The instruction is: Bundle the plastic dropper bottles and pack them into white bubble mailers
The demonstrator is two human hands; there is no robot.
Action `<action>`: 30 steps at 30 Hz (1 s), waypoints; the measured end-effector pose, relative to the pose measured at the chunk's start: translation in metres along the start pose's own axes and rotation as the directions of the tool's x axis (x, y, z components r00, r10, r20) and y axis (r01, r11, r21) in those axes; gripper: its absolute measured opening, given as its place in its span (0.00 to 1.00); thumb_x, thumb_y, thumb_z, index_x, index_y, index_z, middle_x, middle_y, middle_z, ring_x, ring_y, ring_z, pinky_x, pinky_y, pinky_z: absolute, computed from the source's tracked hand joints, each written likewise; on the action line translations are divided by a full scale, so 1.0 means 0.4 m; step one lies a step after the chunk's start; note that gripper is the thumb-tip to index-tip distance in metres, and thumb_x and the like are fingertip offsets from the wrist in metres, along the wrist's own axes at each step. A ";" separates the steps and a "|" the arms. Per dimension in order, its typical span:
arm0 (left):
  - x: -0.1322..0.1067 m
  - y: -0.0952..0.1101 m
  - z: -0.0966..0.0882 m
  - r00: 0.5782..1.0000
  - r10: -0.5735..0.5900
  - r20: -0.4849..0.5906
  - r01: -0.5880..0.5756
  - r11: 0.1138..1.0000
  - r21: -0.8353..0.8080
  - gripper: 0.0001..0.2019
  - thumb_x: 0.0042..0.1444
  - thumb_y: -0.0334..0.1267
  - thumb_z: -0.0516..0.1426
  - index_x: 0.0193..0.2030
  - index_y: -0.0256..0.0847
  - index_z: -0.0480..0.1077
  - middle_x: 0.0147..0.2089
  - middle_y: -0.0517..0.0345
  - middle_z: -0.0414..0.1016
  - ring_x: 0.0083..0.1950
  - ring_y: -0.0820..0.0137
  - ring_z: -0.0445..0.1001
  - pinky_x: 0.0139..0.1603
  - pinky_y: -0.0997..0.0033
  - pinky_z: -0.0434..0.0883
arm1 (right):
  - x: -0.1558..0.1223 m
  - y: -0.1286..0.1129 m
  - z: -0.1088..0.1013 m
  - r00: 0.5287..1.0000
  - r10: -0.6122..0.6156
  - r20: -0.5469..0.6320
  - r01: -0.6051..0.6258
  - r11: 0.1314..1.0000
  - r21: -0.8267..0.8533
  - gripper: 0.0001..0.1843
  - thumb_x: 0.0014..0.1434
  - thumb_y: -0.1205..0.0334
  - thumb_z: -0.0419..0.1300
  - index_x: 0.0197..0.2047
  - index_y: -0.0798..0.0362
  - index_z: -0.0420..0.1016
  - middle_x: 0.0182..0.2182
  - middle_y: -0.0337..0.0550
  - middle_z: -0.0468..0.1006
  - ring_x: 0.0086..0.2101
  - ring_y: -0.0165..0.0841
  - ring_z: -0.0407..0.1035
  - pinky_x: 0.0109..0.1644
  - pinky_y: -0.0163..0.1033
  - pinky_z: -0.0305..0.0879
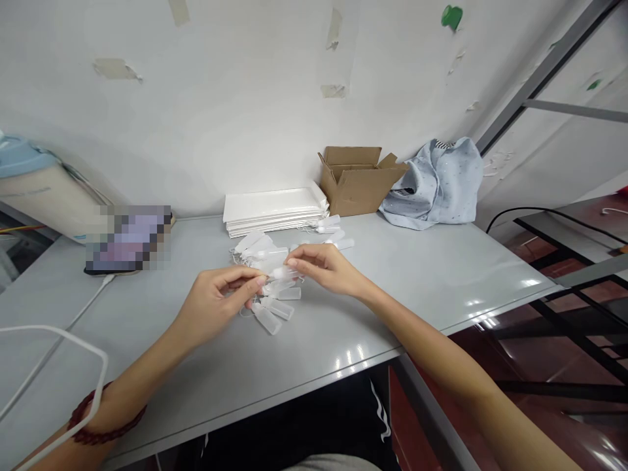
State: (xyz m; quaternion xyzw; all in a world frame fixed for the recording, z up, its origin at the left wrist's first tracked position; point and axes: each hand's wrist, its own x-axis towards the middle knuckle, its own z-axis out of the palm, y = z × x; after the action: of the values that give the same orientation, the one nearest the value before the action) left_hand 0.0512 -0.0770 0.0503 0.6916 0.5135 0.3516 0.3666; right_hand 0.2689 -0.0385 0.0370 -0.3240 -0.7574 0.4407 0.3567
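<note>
Between my two hands is a small translucent plastic bottle (pixel 283 272), held just above a loose group of similar ones. My left hand (pixel 220 297) pinches its left end between thumb and fingers, partly covering that end. From the other side, my right hand (pixel 326 267) grips it with thumb and forefinger. Thin white strings hang about the bottles. Below the hands lie more loose bottles (pixel 267 318), and others (pixel 254 243) lie just behind them. A few further bottles (pixel 330 224) rest beyond my right hand.
At the wall stand a stack of flat white boxes (pixel 275 208), an open cardboard box (pixel 370 190) and a light blue cloth bag (pixel 436 186). A phone (pixel 130 239) on a white cable (pixel 83 311) leans at left, near a large blue-lidded bottle (pixel 44 190). The grey table's front edge (pixel 294 399) is close.
</note>
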 end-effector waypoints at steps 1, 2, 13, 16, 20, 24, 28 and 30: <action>0.003 0.000 -0.003 0.999 -0.025 -0.030 0.025 1.000 -0.007 0.09 0.52 0.43 0.60 0.29 0.41 0.76 0.21 0.63 0.71 0.23 0.73 0.68 0.26 0.75 0.67 | 0.004 0.007 -0.005 0.998 -0.024 -0.054 0.020 0.997 -0.068 0.14 0.64 0.55 0.52 0.38 0.56 0.73 0.33 0.42 0.75 0.33 0.29 0.68 0.37 0.35 0.64; 0.008 -0.002 -0.006 0.996 -0.052 -0.070 0.051 0.999 -0.017 0.09 0.52 0.44 0.60 0.28 0.41 0.76 0.20 0.63 0.70 0.23 0.73 0.68 0.26 0.75 0.67 | 0.009 0.016 -0.013 0.992 -0.054 -0.115 0.035 0.987 -0.155 0.14 0.65 0.56 0.51 0.39 0.56 0.72 0.34 0.43 0.75 0.35 0.30 0.68 0.39 0.36 0.64; 0.052 -0.058 -0.026 0.933 -0.283 -0.222 0.256 0.956 -0.140 0.15 0.51 0.49 0.60 0.25 0.39 0.73 0.17 0.66 0.61 0.20 0.76 0.56 0.23 0.75 0.57 | 0.032 0.123 -0.071 0.989 -0.140 0.037 0.122 0.665 -0.737 0.28 0.48 0.84 0.47 0.50 0.59 0.70 0.51 0.54 0.73 0.51 0.42 0.64 0.53 0.49 0.62; 0.050 -0.053 -0.022 0.945 -0.273 -0.179 0.261 0.961 -0.087 0.17 0.53 0.50 0.57 0.23 0.39 0.72 0.16 0.66 0.61 0.20 0.76 0.56 0.23 0.75 0.58 | 0.031 0.116 -0.056 0.989 -0.105 0.104 0.148 0.652 -0.744 0.33 0.46 0.86 0.47 0.54 0.58 0.68 0.55 0.52 0.70 0.56 0.43 0.60 0.55 0.50 0.60; 0.047 -0.047 -0.020 0.942 -0.283 -0.182 0.264 0.957 -0.118 0.14 0.52 0.48 0.58 0.27 0.39 0.74 0.20 0.66 0.66 0.20 0.77 0.57 0.22 0.75 0.58 | 0.025 0.096 -0.038 0.988 -0.032 0.149 0.132 0.664 -0.736 0.32 0.52 0.85 0.46 0.58 0.56 0.63 0.59 0.50 0.67 0.61 0.44 0.54 0.57 0.53 0.56; 0.050 -0.056 -0.022 0.928 -0.304 -0.215 0.267 0.946 -0.187 0.18 0.50 0.46 0.60 0.46 0.40 0.74 0.28 0.64 0.71 0.20 0.77 0.59 0.21 0.75 0.59 | 0.023 0.089 -0.027 0.984 0.013 0.179 0.122 0.687 -0.717 0.20 0.65 0.71 0.46 0.59 0.56 0.61 0.56 0.54 0.68 0.62 0.46 0.51 0.56 0.54 0.56; 0.051 -0.061 -0.027 0.926 -0.311 -0.215 0.263 0.938 -0.225 0.17 0.51 0.45 0.59 0.47 0.41 0.73 0.28 0.63 0.70 0.20 0.77 0.59 0.21 0.74 0.59 | 0.026 0.092 -0.028 0.985 -0.010 0.172 0.134 0.669 -0.731 0.16 0.65 0.69 0.49 0.55 0.55 0.66 0.54 0.53 0.70 0.58 0.45 0.56 0.54 0.51 0.57; 0.050 -0.059 -0.028 0.926 -0.309 -0.216 0.256 0.937 -0.239 0.16 0.51 0.44 0.59 0.46 0.43 0.73 0.28 0.63 0.71 0.21 0.76 0.59 0.21 0.74 0.58 | 0.026 0.093 -0.032 0.985 -0.018 0.173 0.142 0.653 -0.744 0.15 0.63 0.70 0.52 0.53 0.54 0.69 0.52 0.51 0.71 0.55 0.44 0.58 0.53 0.49 0.57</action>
State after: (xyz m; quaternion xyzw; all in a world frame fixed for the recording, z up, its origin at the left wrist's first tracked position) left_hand 0.0352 -0.0511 0.0375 0.5182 0.6110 0.4305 0.4157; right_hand 0.2805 -0.0096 0.0110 -0.3748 -0.9098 0.0940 0.1515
